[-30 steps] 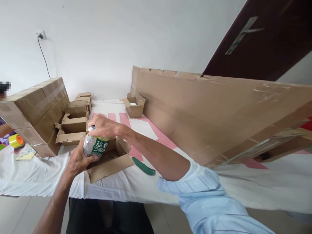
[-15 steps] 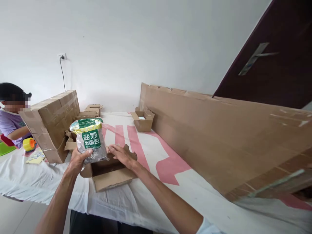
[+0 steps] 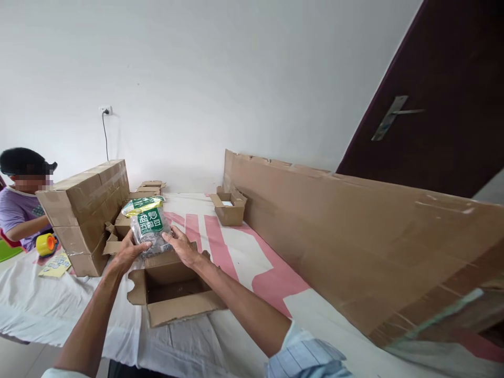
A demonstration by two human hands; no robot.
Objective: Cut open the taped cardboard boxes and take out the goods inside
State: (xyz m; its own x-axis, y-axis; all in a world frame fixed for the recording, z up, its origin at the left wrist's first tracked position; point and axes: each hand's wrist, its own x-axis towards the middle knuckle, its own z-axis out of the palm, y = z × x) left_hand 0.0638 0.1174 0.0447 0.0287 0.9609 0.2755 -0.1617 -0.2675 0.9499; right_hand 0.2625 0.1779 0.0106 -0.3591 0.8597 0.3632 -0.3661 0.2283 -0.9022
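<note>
Fingers of left hand (image 3: 129, 252) and right hand (image 3: 184, 248) grip the packet (image 3: 150, 224), the right having just joined for presumably steadier support, above the open carton's (image 3: 183, 311) far side, near the front edge of the tabletop (image 3: 35, 307).

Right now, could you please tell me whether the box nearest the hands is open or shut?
The box is open: its flaps are spread outward and you can see in.

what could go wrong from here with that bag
The bag is held only near its lower end by the left hand and right hand, so its top could flop over. The open box has flaps sticking outward, which might snag the bag if it were lowered there.
</note>
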